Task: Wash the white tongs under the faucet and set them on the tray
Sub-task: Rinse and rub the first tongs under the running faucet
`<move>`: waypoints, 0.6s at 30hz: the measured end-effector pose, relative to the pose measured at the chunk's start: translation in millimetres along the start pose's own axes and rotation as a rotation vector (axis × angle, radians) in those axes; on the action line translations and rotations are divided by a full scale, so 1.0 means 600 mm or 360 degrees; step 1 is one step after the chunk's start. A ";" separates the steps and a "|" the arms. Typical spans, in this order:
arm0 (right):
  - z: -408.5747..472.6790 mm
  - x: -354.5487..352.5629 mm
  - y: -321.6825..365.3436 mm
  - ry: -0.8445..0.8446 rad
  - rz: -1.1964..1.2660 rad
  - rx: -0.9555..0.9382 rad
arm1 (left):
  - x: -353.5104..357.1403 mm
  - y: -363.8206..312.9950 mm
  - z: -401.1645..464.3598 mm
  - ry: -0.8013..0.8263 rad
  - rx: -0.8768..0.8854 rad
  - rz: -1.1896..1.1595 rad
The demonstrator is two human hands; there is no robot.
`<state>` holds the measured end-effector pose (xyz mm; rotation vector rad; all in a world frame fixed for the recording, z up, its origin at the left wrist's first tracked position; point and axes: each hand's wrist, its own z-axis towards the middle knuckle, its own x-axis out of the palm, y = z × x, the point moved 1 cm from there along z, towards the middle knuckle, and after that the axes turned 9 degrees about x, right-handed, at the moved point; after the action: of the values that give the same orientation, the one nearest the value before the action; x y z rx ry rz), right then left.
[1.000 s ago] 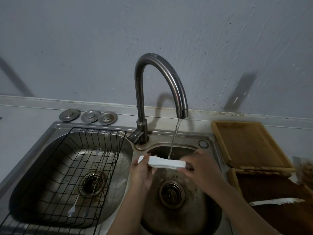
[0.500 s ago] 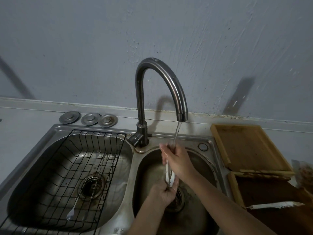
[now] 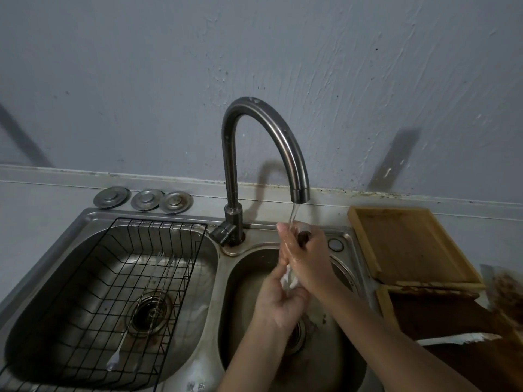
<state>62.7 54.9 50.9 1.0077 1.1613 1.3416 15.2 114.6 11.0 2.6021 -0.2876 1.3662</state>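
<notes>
The white tongs stand nearly upright over the right sink basin, mostly hidden between my hands; only a short white strip shows. My left hand grips their lower end from below. My right hand wraps around their upper part, right under the thin stream of water falling from the curved steel faucet. The empty wooden tray lies on the counter to the right of the sink.
A black wire rack fills the left basin, with a white spoon and thin utensils in it. Three metal drain lids sit behind it. A second, dirty tray with a white serrated knife lies at the right front.
The tongs went from lying level across both hands to standing upright. My right hand slid up along them to the stream while my left hand dropped below. The view shifted down slightly.
</notes>
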 end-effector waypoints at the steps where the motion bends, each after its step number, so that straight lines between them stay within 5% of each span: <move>1: -0.005 -0.001 -0.004 0.0000 0.0112 0.0015 | 0.004 -0.006 0.006 -0.0016 -0.0014 -0.0023; 7: -0.049 0.014 -0.044 -0.0323 0.0172 0.0079 | -0.016 -0.038 0.074 -0.0395 0.0057 -0.0091; 13: -0.061 -0.005 -0.033 -0.0114 0.0186 -0.0166 | -0.001 -0.046 0.087 -0.0374 0.0419 0.0161; 18: -0.065 -0.054 -0.056 -0.0248 -0.0166 0.0226 | -0.010 -0.088 0.120 -0.0415 0.0701 0.0101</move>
<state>33.9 18.1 12.5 1.1173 1.1865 1.0913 82.4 147.6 -38.2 3.1674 -0.1135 1.2196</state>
